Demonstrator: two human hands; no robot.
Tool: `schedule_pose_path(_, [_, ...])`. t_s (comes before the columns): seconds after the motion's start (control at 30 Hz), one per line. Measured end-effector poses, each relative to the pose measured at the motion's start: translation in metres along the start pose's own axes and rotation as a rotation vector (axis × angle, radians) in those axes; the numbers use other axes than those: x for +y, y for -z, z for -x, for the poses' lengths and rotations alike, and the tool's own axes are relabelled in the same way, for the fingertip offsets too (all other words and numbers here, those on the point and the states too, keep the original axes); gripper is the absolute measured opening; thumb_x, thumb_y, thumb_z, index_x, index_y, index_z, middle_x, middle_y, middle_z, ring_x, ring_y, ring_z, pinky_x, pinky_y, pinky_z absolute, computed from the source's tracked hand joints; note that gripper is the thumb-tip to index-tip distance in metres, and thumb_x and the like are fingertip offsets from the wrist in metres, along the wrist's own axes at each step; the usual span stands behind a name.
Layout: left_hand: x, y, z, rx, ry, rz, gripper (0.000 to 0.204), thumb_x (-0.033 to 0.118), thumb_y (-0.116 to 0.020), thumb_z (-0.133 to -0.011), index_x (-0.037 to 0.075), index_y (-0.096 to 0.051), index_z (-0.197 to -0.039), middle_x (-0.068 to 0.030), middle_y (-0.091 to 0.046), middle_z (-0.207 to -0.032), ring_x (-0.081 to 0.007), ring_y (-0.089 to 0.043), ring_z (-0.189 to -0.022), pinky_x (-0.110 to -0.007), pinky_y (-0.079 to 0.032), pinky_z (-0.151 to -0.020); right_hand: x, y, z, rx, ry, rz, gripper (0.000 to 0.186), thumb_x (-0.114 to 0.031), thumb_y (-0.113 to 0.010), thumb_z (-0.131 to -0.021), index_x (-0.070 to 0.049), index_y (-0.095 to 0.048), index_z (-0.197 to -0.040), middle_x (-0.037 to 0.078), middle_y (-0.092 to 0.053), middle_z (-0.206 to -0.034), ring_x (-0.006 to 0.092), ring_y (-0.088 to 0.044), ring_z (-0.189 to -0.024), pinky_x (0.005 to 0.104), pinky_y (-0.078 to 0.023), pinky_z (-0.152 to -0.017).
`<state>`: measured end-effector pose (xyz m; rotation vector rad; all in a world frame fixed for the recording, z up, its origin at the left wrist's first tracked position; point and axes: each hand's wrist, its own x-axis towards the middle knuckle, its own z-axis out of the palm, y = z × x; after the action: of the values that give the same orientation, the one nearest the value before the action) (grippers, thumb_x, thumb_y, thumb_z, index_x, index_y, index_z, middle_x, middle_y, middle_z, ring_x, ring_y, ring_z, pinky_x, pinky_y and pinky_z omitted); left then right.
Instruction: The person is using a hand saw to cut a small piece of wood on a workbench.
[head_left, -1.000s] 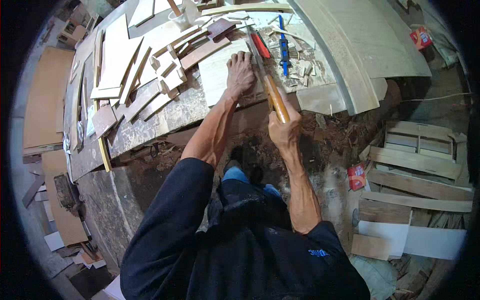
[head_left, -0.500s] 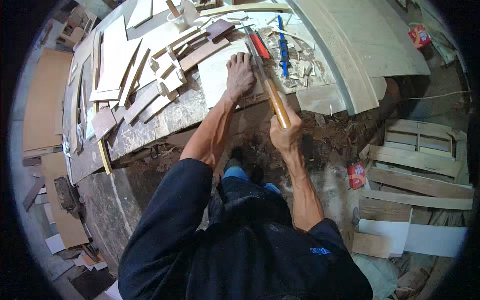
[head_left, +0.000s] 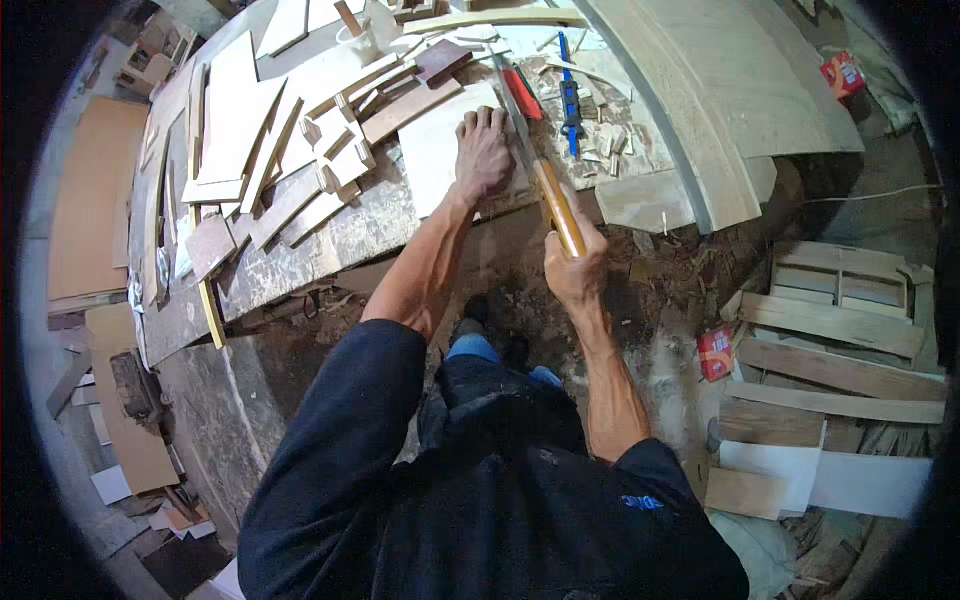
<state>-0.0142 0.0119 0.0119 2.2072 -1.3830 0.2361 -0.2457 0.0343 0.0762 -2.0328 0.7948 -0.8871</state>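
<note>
My right hand (head_left: 577, 262) is closed around the amber-brown handle of a handsaw (head_left: 561, 215). The saw's thin blade points away from me, running along the right side of a pale wooden board (head_left: 428, 160) at the bench's near edge. Pressing on that board, my left hand (head_left: 484, 158) has bent fingers and lies just left of the blade. A red flat piece (head_left: 521, 93) rests beside the blade's far part. To its right is a blue bar-like tool (head_left: 569, 105) with a dark sliding part.
Wood strips and offcuts (head_left: 330, 150) crowd the workbench (head_left: 350, 235) on the left, near a white cup (head_left: 356, 42). Small scraps (head_left: 612, 140) surround the blue tool. A long curved panel (head_left: 690, 110) covers the right side. Boards (head_left: 830, 360) and a red box (head_left: 715, 353) lie lower right.
The right hand and saw have shifted very slightly to the right. My left hand stays on the board. The whole view has moved a little.
</note>
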Motion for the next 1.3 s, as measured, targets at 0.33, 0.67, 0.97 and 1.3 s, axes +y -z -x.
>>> schedule_pose_path(0.33, [-0.012,0.007,0.014,0.052,0.005,-0.012,0.048,0.012,-0.057,-0.069,0.003,-0.047,-0.115,-0.0153,-0.046,-0.107,-0.0332,-0.043,-0.103,-0.044,-0.035,-0.09,-0.026,0.038,0.073,-0.069,-0.166,-0.206,0.051,0.007,-0.048,-0.081,0.001,-0.05,-0.132,0.022,-0.061,-0.117,0.0291,-0.062,-0.107,0.0325,-0.047,-0.091])
schedule_pose_path(0.67, [-0.01,-0.001,0.017,0.071,0.023,-0.024,0.045,0.013,-0.059,-0.069,0.005,-0.047,-0.112,-0.014,-0.048,-0.107,-0.0335,-0.044,-0.104,-0.044,-0.035,-0.09,-0.028,0.03,0.067,-0.018,0.003,-0.059,0.054,0.004,-0.048,-0.083,-0.006,-0.049,-0.135,0.019,-0.066,-0.11,0.0232,-0.067,-0.08,0.0313,-0.052,-0.069])
schedule_pose_path(0.97, [-0.006,-0.001,0.009,0.047,-0.016,0.003,0.047,0.011,-0.057,-0.07,0.005,-0.048,-0.116,-0.0137,-0.048,-0.109,-0.0329,-0.044,-0.105,-0.043,-0.035,-0.09,-0.011,-0.008,-0.003,-0.037,-0.056,-0.064,0.054,0.006,-0.049,-0.08,-0.003,-0.05,-0.133,0.021,-0.064,-0.099,0.0227,-0.064,-0.084,0.0325,-0.05,-0.071])
schedule_pose_path(1.3, [-0.018,0.004,0.013,0.017,0.003,-0.017,0.054,0.011,-0.057,-0.068,0.005,-0.045,-0.12,-0.0142,-0.045,-0.111,-0.0333,-0.042,-0.107,-0.046,-0.035,-0.091,-0.029,0.022,0.066,-0.038,-0.045,-0.067,0.054,0.008,-0.048,-0.081,-0.001,-0.047,-0.135,0.02,-0.061,-0.12,0.0276,-0.067,-0.094,0.0317,-0.053,-0.078])
